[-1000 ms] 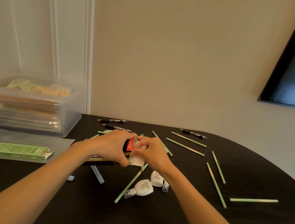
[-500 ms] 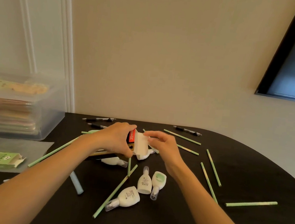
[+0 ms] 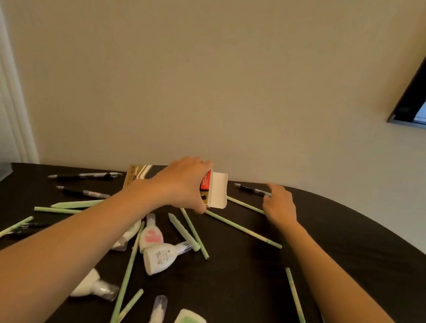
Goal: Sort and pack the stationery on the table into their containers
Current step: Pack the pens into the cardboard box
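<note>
We see the left hand (image 3: 183, 182) gripping a cardboard box (image 3: 135, 177), fingers curled over its top and thumb underneath. The box's open white flap (image 3: 218, 190) juts out just past those fingertips. The right hand (image 3: 279, 206) lies low over the dark table (image 3: 356, 244), fingers loosely apart and holding nothing. Their tips reach a black pen (image 3: 251, 190); we cannot tell whether they touch. A green pencil (image 3: 244, 204) runs beneath that hand's thumb side.
</note>
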The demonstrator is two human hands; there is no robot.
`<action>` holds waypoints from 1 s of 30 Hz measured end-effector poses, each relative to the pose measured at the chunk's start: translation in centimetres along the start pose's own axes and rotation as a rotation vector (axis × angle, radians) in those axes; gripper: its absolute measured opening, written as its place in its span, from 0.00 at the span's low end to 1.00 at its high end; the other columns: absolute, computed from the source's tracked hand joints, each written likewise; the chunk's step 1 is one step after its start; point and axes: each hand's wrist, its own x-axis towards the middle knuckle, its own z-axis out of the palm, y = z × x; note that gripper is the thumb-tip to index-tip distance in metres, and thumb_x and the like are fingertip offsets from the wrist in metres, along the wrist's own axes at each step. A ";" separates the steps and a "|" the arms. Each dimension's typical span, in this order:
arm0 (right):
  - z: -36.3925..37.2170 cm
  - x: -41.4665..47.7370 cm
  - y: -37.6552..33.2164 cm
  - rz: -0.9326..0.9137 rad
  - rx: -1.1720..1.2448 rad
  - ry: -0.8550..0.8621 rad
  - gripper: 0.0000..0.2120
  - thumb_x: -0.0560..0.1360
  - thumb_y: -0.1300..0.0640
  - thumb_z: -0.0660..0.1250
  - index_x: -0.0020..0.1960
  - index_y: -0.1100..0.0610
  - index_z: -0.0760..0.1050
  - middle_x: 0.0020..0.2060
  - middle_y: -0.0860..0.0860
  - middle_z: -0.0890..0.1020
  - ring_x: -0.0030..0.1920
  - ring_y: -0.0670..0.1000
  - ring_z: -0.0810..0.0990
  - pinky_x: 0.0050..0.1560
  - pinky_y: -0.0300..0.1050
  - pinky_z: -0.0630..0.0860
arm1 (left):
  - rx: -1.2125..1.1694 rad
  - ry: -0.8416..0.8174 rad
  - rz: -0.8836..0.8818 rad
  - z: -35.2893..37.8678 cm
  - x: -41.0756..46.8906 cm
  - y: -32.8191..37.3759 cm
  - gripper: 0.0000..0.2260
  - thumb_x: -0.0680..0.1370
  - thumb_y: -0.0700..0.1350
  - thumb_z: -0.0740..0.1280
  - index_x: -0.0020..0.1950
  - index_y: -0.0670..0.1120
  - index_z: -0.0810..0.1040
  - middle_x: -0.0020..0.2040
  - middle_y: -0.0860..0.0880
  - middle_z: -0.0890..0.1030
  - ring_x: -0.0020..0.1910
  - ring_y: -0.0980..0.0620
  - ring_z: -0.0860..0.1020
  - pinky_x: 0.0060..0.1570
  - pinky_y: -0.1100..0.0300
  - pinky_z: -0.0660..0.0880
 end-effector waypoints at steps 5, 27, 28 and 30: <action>1.7 3.9 1.7 -0.010 -0.351 -0.130 0.17 0.79 0.59 0.58 0.68 0.58 0.66 0.65 0.56 0.70 0.67 0.57 0.67 0.70 0.60 0.58 | 0.023 0.015 0.019 1.0 3.3 0.1 0.39 0.69 0.50 0.74 0.74 0.46 0.56 0.69 0.48 0.66 0.66 0.48 0.66 0.63 0.54 0.67; -8.4 -14.1 -9.1 -0.300 0.804 -0.188 0.06 0.76 0.60 0.65 0.43 0.55 0.80 0.33 0.49 0.82 0.31 0.47 0.74 0.39 0.38 0.75 | -0.227 0.059 -0.073 -4.0 -12.3 -3.0 0.37 0.67 0.45 0.75 0.72 0.49 0.61 0.66 0.51 0.70 0.63 0.52 0.69 0.63 0.55 0.69; -8.9 -15.0 -9.5 -0.329 0.784 -0.226 0.06 0.76 0.60 0.65 0.43 0.55 0.80 0.32 0.49 0.82 0.31 0.46 0.74 0.38 0.37 0.75 | -0.235 0.057 -0.082 -4.3 -13.3 -3.4 0.38 0.67 0.44 0.76 0.72 0.49 0.61 0.67 0.51 0.69 0.64 0.52 0.69 0.63 0.56 0.69; -9.7 -17.5 -10.9 -0.372 0.738 -0.283 0.05 0.75 0.59 0.66 0.42 0.55 0.80 0.33 0.49 0.82 0.30 0.44 0.75 0.37 0.34 0.75 | -0.234 0.047 -0.074 -5.2 -16.4 -4.3 0.37 0.67 0.44 0.76 0.72 0.50 0.61 0.66 0.52 0.70 0.61 0.54 0.69 0.59 0.60 0.70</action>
